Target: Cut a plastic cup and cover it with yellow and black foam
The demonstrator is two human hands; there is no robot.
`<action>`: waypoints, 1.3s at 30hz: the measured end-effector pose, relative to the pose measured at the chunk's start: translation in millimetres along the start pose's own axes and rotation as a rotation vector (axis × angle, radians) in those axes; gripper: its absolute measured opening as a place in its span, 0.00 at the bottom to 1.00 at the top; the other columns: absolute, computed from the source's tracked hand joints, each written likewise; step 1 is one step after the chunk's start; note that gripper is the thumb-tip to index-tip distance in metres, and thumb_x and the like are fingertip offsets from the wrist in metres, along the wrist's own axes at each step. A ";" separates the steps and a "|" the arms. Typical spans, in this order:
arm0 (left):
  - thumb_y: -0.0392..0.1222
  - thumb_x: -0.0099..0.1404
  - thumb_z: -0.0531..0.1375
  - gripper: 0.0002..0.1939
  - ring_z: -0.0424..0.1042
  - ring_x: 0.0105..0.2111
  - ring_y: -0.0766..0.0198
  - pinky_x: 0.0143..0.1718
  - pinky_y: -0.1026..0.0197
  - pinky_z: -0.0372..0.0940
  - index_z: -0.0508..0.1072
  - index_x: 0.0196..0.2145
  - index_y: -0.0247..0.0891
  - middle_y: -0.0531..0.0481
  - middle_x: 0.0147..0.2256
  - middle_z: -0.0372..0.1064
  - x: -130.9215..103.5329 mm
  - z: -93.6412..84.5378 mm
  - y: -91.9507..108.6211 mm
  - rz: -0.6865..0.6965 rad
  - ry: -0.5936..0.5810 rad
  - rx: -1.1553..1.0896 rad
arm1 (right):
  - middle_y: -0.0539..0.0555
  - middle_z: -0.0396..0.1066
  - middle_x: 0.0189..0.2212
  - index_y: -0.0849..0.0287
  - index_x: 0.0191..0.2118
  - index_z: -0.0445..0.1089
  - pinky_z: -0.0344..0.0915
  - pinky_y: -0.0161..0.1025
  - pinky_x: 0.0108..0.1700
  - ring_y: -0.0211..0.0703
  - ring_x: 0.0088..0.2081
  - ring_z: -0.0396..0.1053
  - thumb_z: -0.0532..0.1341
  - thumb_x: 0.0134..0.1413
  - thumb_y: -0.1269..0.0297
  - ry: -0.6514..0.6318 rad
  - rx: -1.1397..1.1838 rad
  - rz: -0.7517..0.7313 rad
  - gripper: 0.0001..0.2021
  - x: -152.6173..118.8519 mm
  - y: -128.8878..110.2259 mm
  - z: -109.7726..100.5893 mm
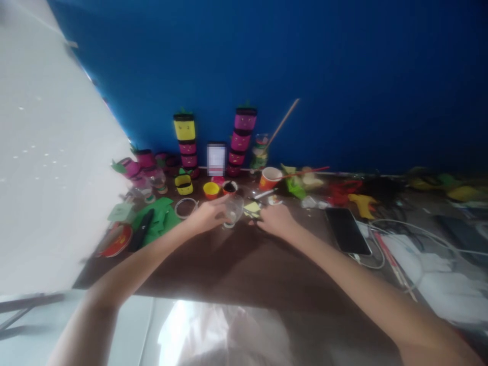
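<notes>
My left hand point(209, 214) is curled around the side of a clear plastic container point(234, 207), which stands low over the table in front of me. Its exact shape is blurred. To the right of it, my right hand point(277, 219) is closed, fingers pointing left; something small and dark shows at its fingertips, too blurred to name. Pale yellow pieces point(252, 207) lie between both hands. Just behind the container are a small dark-filled cup point(230, 187) and a yellow cup point(211, 190). A white pen-like stick point(266, 193) rests beyond my right hand.
Stacked pink and yellow face-decorated pots point(240, 140) stand against the blue wall, beside a phone point(216, 159). An orange-white paper cup point(270, 178) sits behind my right hand. Green sheets point(160, 216) lie left; a black phone point(347, 231), cables and a yellow glue gun point(363, 205) right.
</notes>
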State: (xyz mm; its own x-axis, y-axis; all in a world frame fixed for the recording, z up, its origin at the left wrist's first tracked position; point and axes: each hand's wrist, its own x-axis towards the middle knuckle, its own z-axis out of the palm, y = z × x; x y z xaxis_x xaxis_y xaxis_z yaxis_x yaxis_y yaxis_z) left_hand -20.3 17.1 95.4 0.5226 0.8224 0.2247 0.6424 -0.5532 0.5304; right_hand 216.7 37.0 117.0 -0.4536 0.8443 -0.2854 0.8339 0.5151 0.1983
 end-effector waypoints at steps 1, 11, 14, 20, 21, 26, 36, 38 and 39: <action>0.46 0.59 0.59 0.09 0.74 0.42 0.58 0.41 0.62 0.68 0.72 0.28 0.38 0.43 0.59 0.59 -0.7 0.1 0.2 0.016 -0.012 -0.001 | 0.67 0.75 0.30 0.66 0.36 0.75 0.63 0.41 0.37 0.55 0.37 0.73 0.52 0.56 0.47 0.005 0.001 -0.002 0.25 -0.3 0.5 1.0; 0.40 0.60 0.59 0.04 0.71 0.48 0.54 0.47 0.58 0.66 0.72 0.32 0.38 0.43 0.62 0.51 -10.5 3.4 8.7 -0.011 -0.095 0.033 | 0.65 0.75 0.34 0.63 0.35 0.74 0.63 0.41 0.36 0.55 0.37 0.73 0.50 0.50 0.38 -0.042 0.069 0.005 0.30 2.1 3.5 -1.4; 0.40 0.60 0.59 0.04 0.72 0.48 0.54 0.47 0.57 0.66 0.72 0.33 0.39 0.43 0.62 0.52 -11.2 1.9 10.5 -0.003 -0.097 0.021 | 0.65 0.75 0.34 0.62 0.37 0.74 0.63 0.41 0.36 0.55 0.36 0.73 0.51 0.51 0.40 -0.064 0.072 -0.025 0.28 -0.1 8.5 -5.8; 0.43 0.60 0.59 0.06 0.72 0.46 0.56 0.46 0.58 0.66 0.71 0.30 0.38 0.42 0.60 0.56 -9.6 -5.4 4.2 0.045 -0.089 -0.043 | 0.64 0.76 0.33 0.61 0.33 0.74 0.63 0.40 0.34 0.54 0.35 0.74 0.50 0.53 0.40 -0.079 0.073 -0.025 0.28 -5.9 11.5 -6.8; 0.43 0.59 0.59 0.06 0.73 0.45 0.56 0.45 0.59 0.67 0.71 0.30 0.38 0.42 0.60 0.56 -8.8 -6.9 4.0 0.040 -0.086 -0.045 | 0.65 0.76 0.33 0.62 0.33 0.74 0.64 0.41 0.34 0.54 0.36 0.74 0.49 0.53 0.40 -0.073 0.064 -0.012 0.29 -6.7 9.6 -5.2; 0.53 0.55 0.61 0.15 0.74 0.41 0.56 0.38 0.60 0.69 0.70 0.25 0.36 0.40 0.58 0.59 -3.0 -6.5 14.2 -0.053 0.016 0.003 | 0.65 0.76 0.33 0.63 0.35 0.75 0.64 0.42 0.37 0.54 0.37 0.74 0.47 0.57 0.44 -0.018 0.054 0.097 0.28 -11.2 -9.4 7.4; 0.41 0.54 0.62 0.07 0.75 0.31 0.62 0.29 0.65 0.66 0.73 0.33 0.41 0.49 0.41 0.74 4.3 7.9 34.4 -0.142 0.172 0.123 | 0.65 0.75 0.32 0.64 0.37 0.74 0.64 0.42 0.36 0.55 0.38 0.74 0.50 0.57 0.49 -0.017 0.097 0.139 0.24 -13.8 -23.6 0.2; 0.42 0.55 0.62 0.08 0.75 0.30 0.62 0.28 0.65 0.65 0.72 0.35 0.41 0.50 0.40 0.74 3.7 6.5 35.5 -0.133 0.168 0.126 | 0.66 0.75 0.33 0.64 0.37 0.74 0.64 0.42 0.36 0.55 0.38 0.74 0.50 0.57 0.50 -0.027 0.078 0.108 0.23 -14.2 -21.0 -3.6; 0.41 0.54 0.62 0.09 0.74 0.30 0.62 0.27 0.65 0.65 0.72 0.36 0.42 0.50 0.40 0.74 3.4 6.0 35.8 -0.132 0.161 0.127 | 0.66 0.75 0.34 0.64 0.37 0.74 0.64 0.42 0.36 0.55 0.38 0.74 0.51 0.57 0.51 -0.023 0.072 0.097 0.22 -14.3 -20.0 -4.9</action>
State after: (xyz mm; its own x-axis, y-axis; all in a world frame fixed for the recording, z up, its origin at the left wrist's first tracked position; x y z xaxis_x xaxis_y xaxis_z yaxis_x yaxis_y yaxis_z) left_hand 7.8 -0.7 110.2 0.3400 0.8935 0.2935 0.7698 -0.4437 0.4590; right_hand 205.0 15.3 121.7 -0.3628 0.8856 -0.2900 0.8943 0.4184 0.1588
